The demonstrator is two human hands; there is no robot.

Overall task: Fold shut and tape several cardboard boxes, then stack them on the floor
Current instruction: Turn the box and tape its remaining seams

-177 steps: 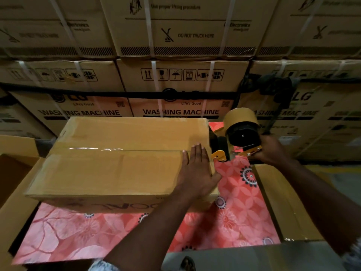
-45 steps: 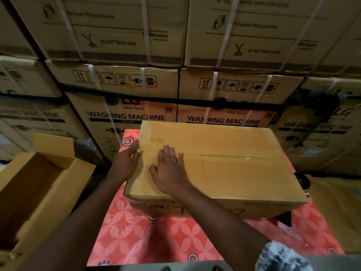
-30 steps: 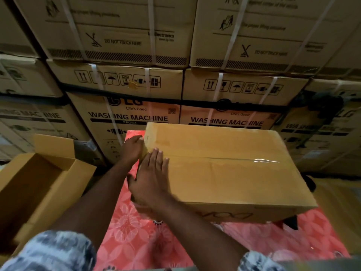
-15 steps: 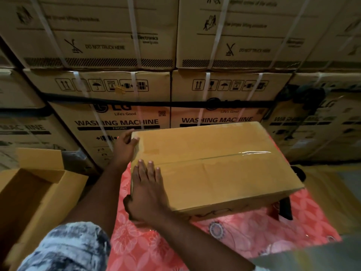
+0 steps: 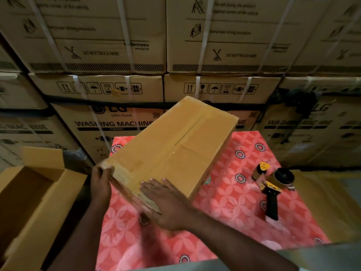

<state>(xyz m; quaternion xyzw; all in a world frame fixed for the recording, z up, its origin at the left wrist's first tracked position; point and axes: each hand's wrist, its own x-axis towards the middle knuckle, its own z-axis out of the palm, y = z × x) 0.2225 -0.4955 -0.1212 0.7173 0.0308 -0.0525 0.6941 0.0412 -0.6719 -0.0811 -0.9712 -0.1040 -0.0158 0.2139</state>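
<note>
Task's thing: the taped box (image 5: 175, 151) sits askew over the red-clothed worktop (image 5: 234, 212), its long axis running diagonally away from the person, its top seam covered by clear tape. I cannot tell whether its underside still touches the cloth.
Left side: the left grip (image 5: 101, 182) is closed on the box's near left corner, fingers curled round the edge.
Right side: the right grip (image 5: 166, 200) is not clasping anything; the fingers lie straight and flat on the lid by the near end.
Other things: the tape dispenser (image 5: 273, 184) lies on its side on the worktop, well apart to the right. An open box (image 5: 54, 208) stands to the left, flaps up. Strapped washing machine cartons (image 5: 117, 122) wall off the back.
Step in hand: probably swinging the sealed box off towards the floor stack.
Risk, slip: only one corner is truly held, so the flat palm could slide and the far end drop.
Risk, collision: a wide swing may strike the cartons behind or the open box.
Risk, seal: squeezing the corner might crease the board and lift the tape's end.
</note>
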